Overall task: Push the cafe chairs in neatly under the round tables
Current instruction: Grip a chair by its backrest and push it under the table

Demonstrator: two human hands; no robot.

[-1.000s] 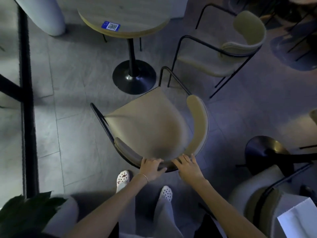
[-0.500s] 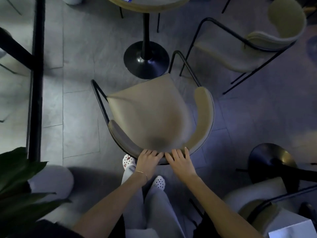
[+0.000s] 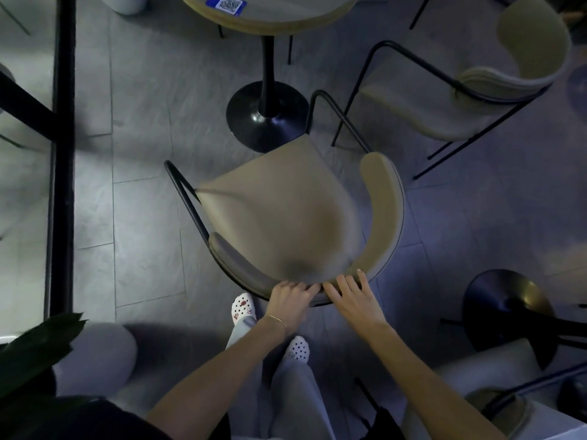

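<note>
A beige cafe chair with a black metal frame stands right below me, its seat facing the round wooden table at the top. The seat's front corner overlaps the table's black pedestal base. My left hand grips the curved backrest at its near edge, fingers curled over it. My right hand rests beside it on the same backrest, fingers spread over the rim. A second beige chair stands at the upper right, angled away from the table.
A black window frame post runs down the left. A plant leaf and pale rounded planter sit lower left. Another pedestal base and a chair are at the lower right. My feet stand behind the chair.
The chair has slid forward toward the table's pedestal, its seat corner now over the base. Both hands stay on the backrest and I have stepped forward with it.
</note>
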